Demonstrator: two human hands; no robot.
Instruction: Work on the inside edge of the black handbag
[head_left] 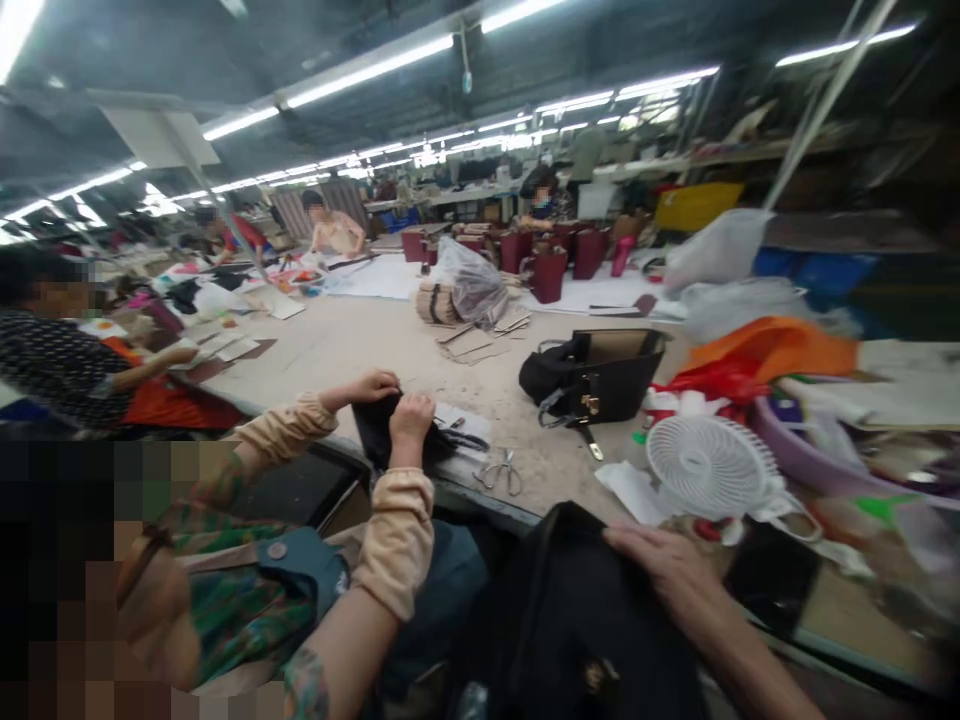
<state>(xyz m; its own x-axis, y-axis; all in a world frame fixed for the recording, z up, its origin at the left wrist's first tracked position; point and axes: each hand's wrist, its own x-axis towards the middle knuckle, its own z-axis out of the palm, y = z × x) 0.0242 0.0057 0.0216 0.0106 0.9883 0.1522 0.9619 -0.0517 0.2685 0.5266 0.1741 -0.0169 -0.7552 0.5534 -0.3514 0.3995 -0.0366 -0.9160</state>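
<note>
My right hand lies on top of a black handbag in my lap at the table's near edge, with its fingers curled over the bag's upper edge. My left hand is out of view. Close on my left sits a co-worker in beige sleeve covers, whose two hands hold a black piece of material at the table edge. A pair of scissors lies on the table between us.
A white desk fan lies just beyond my hand. A finished black handbag stands mid-table, and orange cloth and clutter are piled on the right. Dark red bags and other seated workers are further back.
</note>
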